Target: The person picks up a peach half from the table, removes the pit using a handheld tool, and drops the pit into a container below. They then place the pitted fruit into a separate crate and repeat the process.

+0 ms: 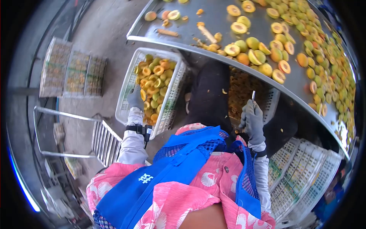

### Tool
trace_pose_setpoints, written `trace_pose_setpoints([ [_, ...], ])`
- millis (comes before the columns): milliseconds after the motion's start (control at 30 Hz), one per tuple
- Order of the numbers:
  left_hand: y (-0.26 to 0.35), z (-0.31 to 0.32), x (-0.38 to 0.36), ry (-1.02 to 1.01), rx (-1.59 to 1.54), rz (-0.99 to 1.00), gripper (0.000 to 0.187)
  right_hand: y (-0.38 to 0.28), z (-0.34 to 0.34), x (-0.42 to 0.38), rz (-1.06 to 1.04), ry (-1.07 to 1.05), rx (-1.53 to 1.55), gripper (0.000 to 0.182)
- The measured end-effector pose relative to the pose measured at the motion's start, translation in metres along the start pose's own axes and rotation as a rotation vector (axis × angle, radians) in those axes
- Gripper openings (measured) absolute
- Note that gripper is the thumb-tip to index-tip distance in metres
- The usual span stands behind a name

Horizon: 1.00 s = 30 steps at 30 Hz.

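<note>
My left hand (135,98), in a grey glove, is over the left side of a white plastic crate (126,84) filled with pitted peach halves (154,82). Its fingers are bent against one orange peach half (143,95), partly hidden by the glove. My right hand (252,121), also gloved, is closed around a slim metal pitting tool (253,95), whose shiny end points up toward the table edge; its handle is hidden in the fist. Beyond, cut peaches (254,56) lie on the metal table (217,32).
A heap of peaches (324,65) covers the table's right side. Under its edge, a crate holds brown scraps (244,89) near my legs. Stacked white crates (301,171) stand at right, more crates (72,70) at left. A metal-framed stool or rack (105,141) is beside my left arm.
</note>
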<state>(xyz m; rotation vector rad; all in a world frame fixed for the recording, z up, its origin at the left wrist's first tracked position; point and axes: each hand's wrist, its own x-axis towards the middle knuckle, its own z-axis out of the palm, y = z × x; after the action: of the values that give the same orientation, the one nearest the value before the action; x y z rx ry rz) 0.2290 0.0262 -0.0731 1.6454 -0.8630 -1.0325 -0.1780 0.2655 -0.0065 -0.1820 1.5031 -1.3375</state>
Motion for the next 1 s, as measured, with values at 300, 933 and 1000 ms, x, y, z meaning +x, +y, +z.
trace_pose_setpoints([
  [300, 0.003, 0.028, 0.022, -0.175, 0.368, 0.345, 0.052, 0.018, 0.028, 0.01, 0.065, -0.06, -0.046, 0.022],
  [933, 0.109, 0.535, -0.202, -1.12, 0.804, 1.161, 0.045, 0.002, -0.043, 0.007, -0.143, 0.302, 0.091, 0.02],
  [1000, 0.115, 0.538, -0.22, -1.129, 0.94, 1.093, 0.049, 0.0, -0.051, 0.007, -0.119, 0.306, 0.09, 0.019],
])
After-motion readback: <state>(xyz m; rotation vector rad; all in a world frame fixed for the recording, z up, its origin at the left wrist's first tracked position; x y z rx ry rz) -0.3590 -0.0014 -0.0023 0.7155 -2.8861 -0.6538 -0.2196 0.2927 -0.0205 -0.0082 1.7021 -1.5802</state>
